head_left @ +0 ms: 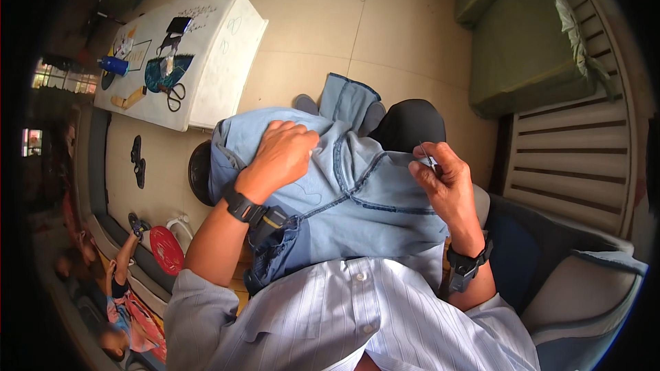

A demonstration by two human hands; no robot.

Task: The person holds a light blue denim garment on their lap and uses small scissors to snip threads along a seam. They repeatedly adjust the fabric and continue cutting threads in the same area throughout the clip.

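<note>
A striped shirt [323, 306] is closest, just below the two hands. A big blue denim cloth [402, 189] lies over the person's lap, under both hands. Dark blue seams cross it and meet between the hands. A darker part of it is bunched up below the left wrist.

The left hand [283, 152] rests on top of the cloth, with its back facing up and its fingers curled under. The fingertips are tucked out of sight, so I cannot tell if they pinch the cloth. The right hand [447, 173] is over the other side of the cloth. Its thumb and first finger are close together, holding a small thin tool [427, 157]. The thin tip points away from the shirt. Each wrist wears a black band [242, 207].

Past the hands, one end of the cloth hangs down between two gray shoes [306, 104]. Dark sandals [138, 161] sit on the floor, left of the left hand. Farther off, past the left hand, a white bench [232, 62] carries scissors [176, 96] and a blue bottle [114, 65]. Far past the right hand, a green bundle [526, 62] lies on a slatted frame [570, 158].
</note>
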